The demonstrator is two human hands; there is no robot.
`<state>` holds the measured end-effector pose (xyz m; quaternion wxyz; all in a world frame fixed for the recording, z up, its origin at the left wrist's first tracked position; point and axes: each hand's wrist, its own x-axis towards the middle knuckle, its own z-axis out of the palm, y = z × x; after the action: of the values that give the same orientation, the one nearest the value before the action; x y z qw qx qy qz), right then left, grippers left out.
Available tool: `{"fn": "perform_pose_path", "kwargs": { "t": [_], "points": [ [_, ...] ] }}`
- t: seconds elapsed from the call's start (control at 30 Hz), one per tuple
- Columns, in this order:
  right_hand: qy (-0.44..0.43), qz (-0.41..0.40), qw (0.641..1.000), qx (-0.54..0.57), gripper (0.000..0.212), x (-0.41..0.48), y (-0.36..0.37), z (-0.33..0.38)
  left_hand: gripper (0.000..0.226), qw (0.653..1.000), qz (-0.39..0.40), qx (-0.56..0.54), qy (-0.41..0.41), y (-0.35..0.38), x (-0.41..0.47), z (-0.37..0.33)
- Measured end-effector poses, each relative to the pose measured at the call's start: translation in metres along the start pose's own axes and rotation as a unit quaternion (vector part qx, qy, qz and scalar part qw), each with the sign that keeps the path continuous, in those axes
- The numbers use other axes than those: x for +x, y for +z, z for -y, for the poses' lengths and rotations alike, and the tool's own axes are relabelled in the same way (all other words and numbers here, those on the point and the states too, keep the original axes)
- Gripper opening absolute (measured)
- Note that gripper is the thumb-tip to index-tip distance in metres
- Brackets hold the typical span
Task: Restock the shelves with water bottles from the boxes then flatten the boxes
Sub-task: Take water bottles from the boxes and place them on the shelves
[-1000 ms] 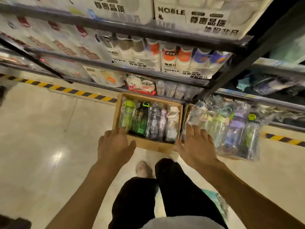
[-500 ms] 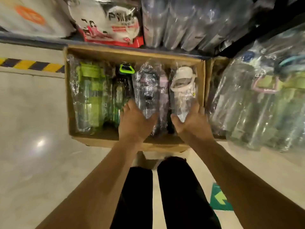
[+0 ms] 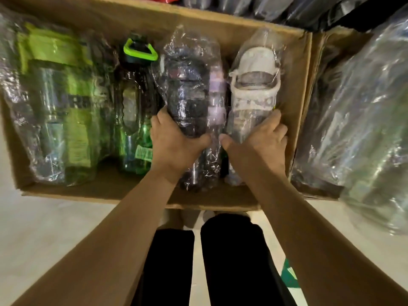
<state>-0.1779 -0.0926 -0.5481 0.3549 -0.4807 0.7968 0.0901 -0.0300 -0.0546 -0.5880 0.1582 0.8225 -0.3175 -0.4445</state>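
An open cardboard box (image 3: pixel 136 196) on the floor holds several plastic-wrapped water bottles lying side by side. My left hand (image 3: pixel 176 142) is wrapped around the dark bottle (image 3: pixel 187 89) in the middle. My right hand (image 3: pixel 258 140) grips the white-capped bottle (image 3: pixel 254 85) at the box's right side. A purple bottle (image 3: pixel 217 96) lies between those two. A green-looped dark bottle (image 3: pixel 134 102) and a lime green bottle (image 3: pixel 57 100) lie further left.
A second cardboard box (image 3: pixel 318 89) stands to the right, filled with more wrapped bottles (image 3: pixel 362 120). Wrapped goods on the lowest shelf (image 3: pixel 276 7) sit just behind the boxes. My black-trousered legs (image 3: pixel 220 261) stand on pale floor in front of the box.
I have bent much closer to the box. Both hands went from hovering above it to closing around the dark bottle and the white-capped bottle.
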Motion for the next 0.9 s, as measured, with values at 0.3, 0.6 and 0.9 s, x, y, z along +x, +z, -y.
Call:
{"fn": "perform_pose_path", "kwargs": {
  "t": [0.3, 0.6, 0.9],
  "points": [
    [-0.006, 0.033, 0.996, 0.080, 0.105, -0.002, -0.008, -0.001, 0.093, 0.997, 0.046, -0.060, -0.008, -0.028, -0.006, -0.005],
    [-0.076, 0.025, 0.980, 0.184, 0.076, -0.109, -0.103, -0.003, 0.069, 0.994, 0.072, -0.084, 0.021, -0.134, -0.096, -0.073],
    [-0.140, 0.008, 0.941, 0.308, 0.110, -0.300, -0.292, 0.040, 0.048, 0.981, 0.041, -0.097, 0.161, -0.314, -0.279, -0.226]
  ]
}}
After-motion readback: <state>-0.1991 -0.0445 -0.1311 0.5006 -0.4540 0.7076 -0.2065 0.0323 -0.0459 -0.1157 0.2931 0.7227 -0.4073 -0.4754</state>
